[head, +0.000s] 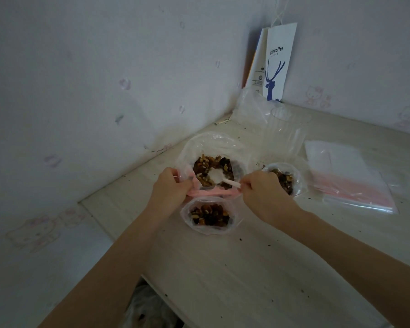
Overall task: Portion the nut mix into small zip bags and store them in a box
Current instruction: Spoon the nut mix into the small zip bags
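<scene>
Pale tabletop [246, 268]; left hand [169, 185] pinches the floppy nut bag [206, 143] by its likely stiffer pink zip rim, right hand [262, 192] seemingly pinches the spoon [217, 176]

Your pale wood-grain table [223, 268] is speckled with crumbs. Take the large open zip bag of nut mix [208, 143] as marker. One small filled bag [208, 215] sits just nearer you and another [285, 177] just right. A stack of empty zip bags [348, 178] lies farther right. Behind stand a clear plastic cup [289, 124], crumpled plastic [249, 107] and a paper coffee bag [276, 65].
</scene>
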